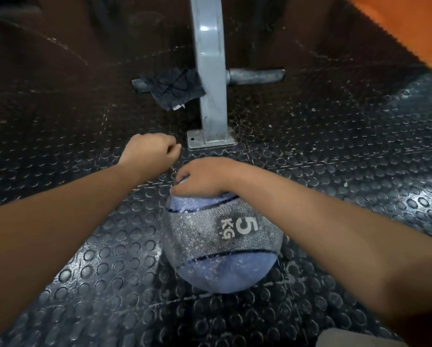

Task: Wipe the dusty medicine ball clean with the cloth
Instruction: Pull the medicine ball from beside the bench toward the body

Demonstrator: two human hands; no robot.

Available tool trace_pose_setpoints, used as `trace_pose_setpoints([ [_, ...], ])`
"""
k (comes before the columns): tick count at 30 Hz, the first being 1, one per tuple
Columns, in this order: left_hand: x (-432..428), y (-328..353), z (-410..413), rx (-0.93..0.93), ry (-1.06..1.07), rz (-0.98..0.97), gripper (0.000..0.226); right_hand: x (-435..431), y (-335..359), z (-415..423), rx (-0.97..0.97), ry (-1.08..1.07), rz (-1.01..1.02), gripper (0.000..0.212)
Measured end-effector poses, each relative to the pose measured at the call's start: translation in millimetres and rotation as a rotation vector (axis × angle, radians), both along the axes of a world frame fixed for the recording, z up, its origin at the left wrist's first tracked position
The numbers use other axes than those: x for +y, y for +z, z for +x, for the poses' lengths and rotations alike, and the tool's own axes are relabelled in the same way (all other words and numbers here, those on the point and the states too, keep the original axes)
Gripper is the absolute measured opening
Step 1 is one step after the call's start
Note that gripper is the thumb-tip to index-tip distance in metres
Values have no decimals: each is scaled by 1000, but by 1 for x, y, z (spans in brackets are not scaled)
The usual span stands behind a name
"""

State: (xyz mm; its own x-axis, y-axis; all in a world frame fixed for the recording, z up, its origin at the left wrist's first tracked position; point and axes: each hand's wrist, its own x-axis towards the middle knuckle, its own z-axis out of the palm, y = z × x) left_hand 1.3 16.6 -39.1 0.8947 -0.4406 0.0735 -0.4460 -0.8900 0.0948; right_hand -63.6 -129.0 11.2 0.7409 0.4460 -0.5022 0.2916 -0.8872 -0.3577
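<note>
Medicine ball (222,246): it lies on the floor (84,271), a little toward 5 o'clock from the middle of the view. It is blue with a grey band marked "5 KG", and white dust covers the band and both blue parts.

Right hand (204,176): it rests on the far top of the ball, at the ball's 12 o'clock. Its fingers (182,175) are bent over the curve and hold the ball in place.

Left hand (149,149): it is in the air at about 10 o'clock from the ball, apart from it. The fingers are curled in narrowly, thumb against forefinger, and I see nothing inside them.

Cloth (172,87): a dark cloth hangs over a short peg on the left side of a grey post (209,71), at about 11 o'clock from the ball and beyond the left hand. No hand touches it.

Post: it stands at 12 o'clock on a small base plate (209,141), just beyond the ball.

Floor: black rubber with round studs, also dusty.

Step in hand: in my judgement this is the fetching of the cloth; wiping is not yet begun.

Next move calls for: the left hand must reach farther toward 12 o'clock, open its fingers, lift the cloth off the peg and bring it to the ball while the right hand keeps the ball from rolling.
</note>
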Motion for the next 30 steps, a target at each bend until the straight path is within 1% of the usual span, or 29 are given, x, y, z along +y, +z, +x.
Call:
trace_pose_setpoints([
  [3, 0, 0, 4, 32, 113, -50, 33, 1, -1, 17, 1, -30, 15, 47],
  [5, -2, 1, 9, 60, 165, -52, 29, 0, 1, 27, -80, -56, 50, 41],
  [8, -2, 2, 23, 122, 198, -48, 18, 2, 5, 31, -153, -29, 103, 33],
  [10, -5, 5, 37, 113, 218, -74, 12, 3, 1, 30, -213, -25, 112, 33],
  [12, -11, 11, 55, 75, 208, -51, 13, 0, -5, 32, -230, -79, 152, 34],
  [15, -26, 20, 86, -13, 158, 36, 28, -12, -6, 42, -166, -203, 228, 31],
  [17, -37, 21, 105, -86, 124, 88, 41, -18, -5, 50, -139, -224, 235, 30],
  [19, -47, 14, 121, -103, 73, 140, 53, -25, -7, 51, -109, -245, 248, 26],
  [21, -53, 7, 135, -118, 62, 155, 68, -31, -11, 52, -117, -260, 273, 23],
  [23, -56, 0, 147, -103, 102, 165, 82, -33, -13, 54, -109, -275, 297, 26],
  [25, -59, -5, 158, -59, 160, 204, 93, -36, -13, 55, -88, -277, 294, 34],
  [27, -63, -7, 167, -17, 203, 224, 99, -38, -13, 56, -74, -278, 287, 37],
  [30, -66, -13, 174, 3, 242, 195, 102, -39, -14, 59, -65, -261, 297, 36],
])
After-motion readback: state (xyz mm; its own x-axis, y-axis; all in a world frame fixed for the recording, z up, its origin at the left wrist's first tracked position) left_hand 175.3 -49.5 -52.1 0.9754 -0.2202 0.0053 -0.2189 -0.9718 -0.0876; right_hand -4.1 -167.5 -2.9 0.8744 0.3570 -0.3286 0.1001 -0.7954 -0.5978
